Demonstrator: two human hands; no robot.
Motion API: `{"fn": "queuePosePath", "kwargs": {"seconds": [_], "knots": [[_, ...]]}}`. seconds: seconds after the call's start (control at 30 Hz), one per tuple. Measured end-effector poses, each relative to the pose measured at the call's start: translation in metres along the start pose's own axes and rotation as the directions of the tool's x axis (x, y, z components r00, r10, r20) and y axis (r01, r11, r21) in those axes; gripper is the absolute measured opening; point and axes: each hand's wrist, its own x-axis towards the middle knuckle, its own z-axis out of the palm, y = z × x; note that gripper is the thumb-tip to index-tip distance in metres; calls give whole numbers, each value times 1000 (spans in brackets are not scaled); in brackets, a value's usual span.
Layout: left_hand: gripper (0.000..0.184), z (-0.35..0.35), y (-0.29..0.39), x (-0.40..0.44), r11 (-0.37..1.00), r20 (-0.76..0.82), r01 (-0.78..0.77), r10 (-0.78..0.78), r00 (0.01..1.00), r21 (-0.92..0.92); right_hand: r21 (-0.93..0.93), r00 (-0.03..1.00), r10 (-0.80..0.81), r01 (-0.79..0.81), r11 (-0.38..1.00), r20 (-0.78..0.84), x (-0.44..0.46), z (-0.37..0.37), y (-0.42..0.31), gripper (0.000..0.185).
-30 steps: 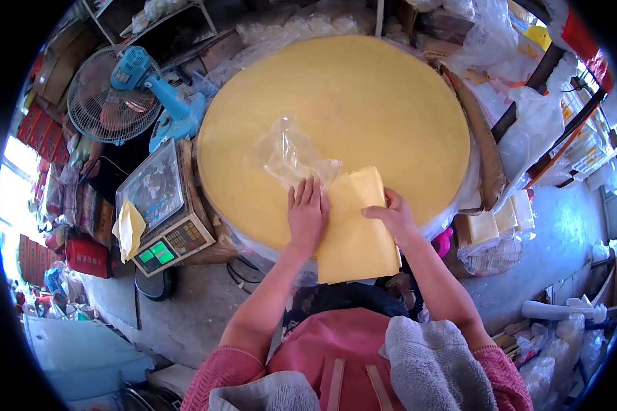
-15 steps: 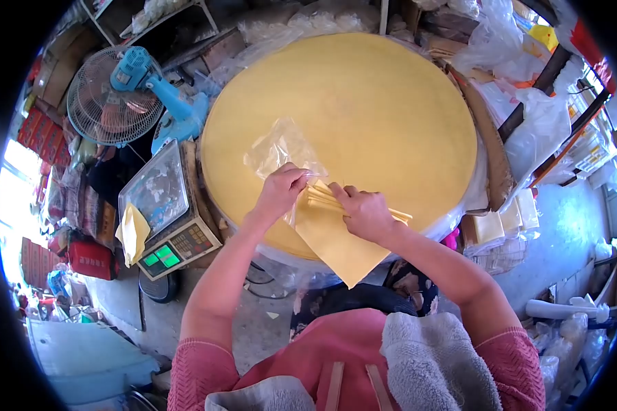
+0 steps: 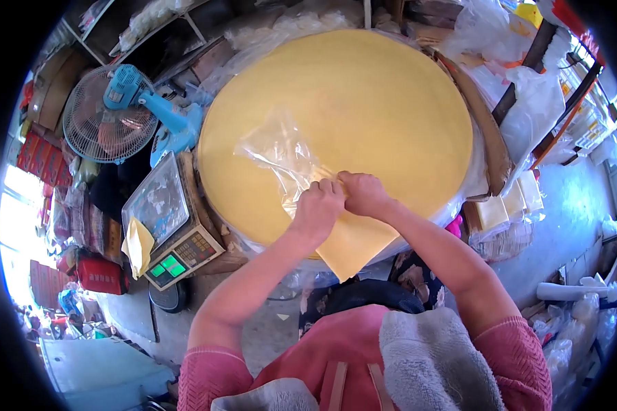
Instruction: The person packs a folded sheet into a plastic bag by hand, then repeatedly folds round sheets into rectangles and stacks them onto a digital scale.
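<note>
My left hand (image 3: 319, 209) is closed around the mouth of a clear plastic bag (image 3: 275, 147), which lies spread toward the upper left. Beside it, touching, my right hand (image 3: 365, 193) grips a yellow folded sheet (image 3: 355, 245) that looks thin and layered. One end of that sheet is inside the bag near my fingers, and a pointed corner hangs down over the near edge toward my lap. Under both hands lies a large round yellow stack (image 3: 343, 89) of what look like the same sheets. My fingertips partly hide the bag's opening.
Left of the stack stands a digital scale (image 3: 159, 205) with a yellow piece (image 3: 138, 248) on its near edge. A blue fan (image 3: 123, 89) is behind it. Cardboard (image 3: 487, 130) and plastic wrapping border the stack's right side. Packed yellow bundles (image 3: 490, 214) sit lower right.
My left hand has moved right and down, up against my right hand. The bag now reaches over the end of the folded sheet, whose fanned layers are mostly covered. The view has shifted slightly.
</note>
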Motion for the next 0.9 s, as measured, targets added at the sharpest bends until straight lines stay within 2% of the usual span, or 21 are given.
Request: {"fn": "queuePosePath", "kwargs": {"seconds": [0.03, 0.13, 0.23, 0.33, 0.43, 0.53, 0.57, 0.67, 0.73, 0.77, 0.83, 0.87, 0.9], "knots": [[19, 3, 3, -1, 999, -68, -16, 14, 998, -29, 36, 999, 43, -43, 998, -14, 1, 2, 2, 40], [19, 12, 7, -4, 998, -138, -9, 2, 990, -54, 160, 983, 150, -132, 978, -104, -9, -1, -7, 31], [17, 22, 0, -14, 966, -178, 1, -49, 983, -260, 358, 986, 145, -107, 928, -80, -10, 11, 5, 35], [15, 35, -11, -29, 935, -172, 80, -147, 974, -347, 530, 982, 168, -98, 842, -86, -13, 17, 17, 40], [14, 53, -34, -51, 906, -83, 272, -314, 946, -326, 648, 967, 252, -175, 741, -28, -21, 4, 19, 40], [14, 51, -37, -63, 854, -72, 315, -376, 924, -415, 622, 966, 228, -106, 775, -120, -32, -6, 14, 36], [13, 55, -38, -65, 851, -110, 288, -369, 923, -440, 636, 962, 235, -93, 766, -142, -34, -5, 14, 36], [11, 57, -32, -72, 803, -78, 326, -417, 906, -499, 711, 951, 244, -37, 702, -191, -38, 4, 17, 36], [9, 66, -30, -80, 718, -35, 332, -443, 896, -612, 800, 951, 237, 16, 600, -197, -39, 13, 25, 35], [8, 69, -30, -83, 671, -14, 329, -452, 892, -664, 795, 947, 240, 25, 606, -212, -39, 17, 30, 34], [10, 66, -26, -88, 477, 207, 428, -448, 870, -768, 785, 938, 246, 43, 618, -245, -43, 16, 36, 31], [11, 66, -25, -90, 370, 316, 481, -425, 848, -795, 822, 941, 271, 15, 569, -204, -46, 11, 40, 30], [32, 68, -26, -91, 263, 561, 640, -318, 764, -722, 856, 942, 293, -14, 517, -162, -53, -6, 34, 29]]}}
